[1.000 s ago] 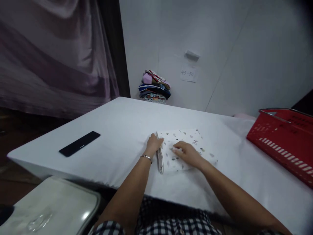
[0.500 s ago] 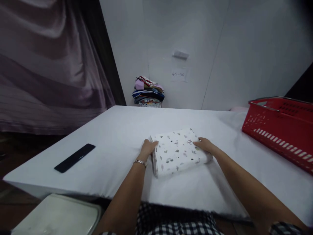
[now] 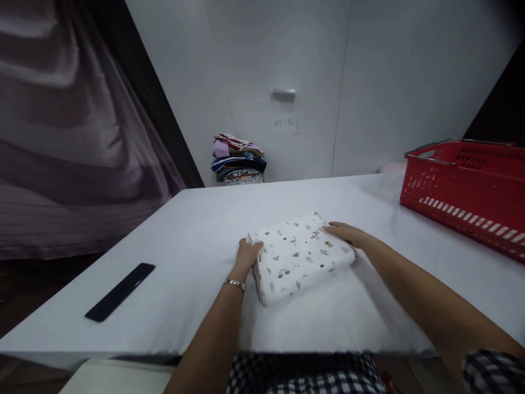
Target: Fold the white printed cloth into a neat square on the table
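A folded white cloth printed with small plants, rainbows and other grey-green motifs lies on the white-covered table in front of me, turned slightly. My left hand, with a metal bracelet at the wrist, is closed on its left edge, thumb on top, where several stacked layers show. At the far right edge, my right hand holds the cloth with its thumb side on the print; its other fingers are partly hidden.
A dark flat slab lies on the table to the left. The red basket stands at the right. Beyond the far edge is a stack of folded textiles, by a wall with a "45-50" paper. A purple curtain hangs left.
My view has shifted and tilted a little. Both hands stay at the cloth's sides; the right one sits slightly farther up its edge, with its fingers straighter.
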`<act>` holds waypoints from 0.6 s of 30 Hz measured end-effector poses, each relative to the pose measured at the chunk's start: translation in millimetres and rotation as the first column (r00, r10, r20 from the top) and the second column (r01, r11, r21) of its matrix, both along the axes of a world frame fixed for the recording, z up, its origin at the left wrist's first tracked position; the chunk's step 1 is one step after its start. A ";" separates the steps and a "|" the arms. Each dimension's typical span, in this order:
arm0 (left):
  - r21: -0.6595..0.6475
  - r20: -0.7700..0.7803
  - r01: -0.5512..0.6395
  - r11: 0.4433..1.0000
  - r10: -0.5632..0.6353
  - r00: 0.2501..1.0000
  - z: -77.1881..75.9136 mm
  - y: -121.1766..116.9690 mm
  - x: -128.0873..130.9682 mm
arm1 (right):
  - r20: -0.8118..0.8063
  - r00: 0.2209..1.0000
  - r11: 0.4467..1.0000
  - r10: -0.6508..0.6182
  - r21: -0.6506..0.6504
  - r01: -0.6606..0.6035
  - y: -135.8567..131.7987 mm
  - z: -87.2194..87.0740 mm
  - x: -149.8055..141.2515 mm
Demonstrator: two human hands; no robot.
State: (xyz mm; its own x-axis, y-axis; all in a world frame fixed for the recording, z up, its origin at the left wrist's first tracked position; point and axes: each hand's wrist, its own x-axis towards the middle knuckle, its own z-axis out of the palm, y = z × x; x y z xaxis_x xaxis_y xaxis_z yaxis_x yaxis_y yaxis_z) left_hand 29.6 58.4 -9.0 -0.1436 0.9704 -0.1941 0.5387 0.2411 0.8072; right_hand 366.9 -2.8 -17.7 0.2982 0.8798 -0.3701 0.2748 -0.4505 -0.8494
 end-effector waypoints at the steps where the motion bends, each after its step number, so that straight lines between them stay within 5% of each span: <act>1: 0.002 0.021 -0.016 1.000 0.016 1.000 -0.3 -0.5 0.7 | -0.031 0.999 1.000 -0.018 -0.008 0.018 2.4 -0.5 0.3; 11: 0.067 0.185 -0.082 0.994 0.069 0.980 -3.9 -3.9 7.3 | -0.425 0.905 1.000 -0.018 0.001 0.020 6.4 -2.3 -6.2; 18: 0.217 0.080 0.102 0.971 -0.122 0.989 35.8 43.5 11.0 | -0.442 0.895 0.969 -0.059 0.189 0.157 -29.0 14.1 -31.7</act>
State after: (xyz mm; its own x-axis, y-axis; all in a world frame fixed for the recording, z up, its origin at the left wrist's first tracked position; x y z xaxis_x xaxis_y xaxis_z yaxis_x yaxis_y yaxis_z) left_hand 40.6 101.8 26.7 -0.0227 0.9997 0.0102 0.4731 0.0017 0.8810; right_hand 335.2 -31.8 -3.6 0.2506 0.9235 -0.2904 -0.1791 -0.2506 -0.9514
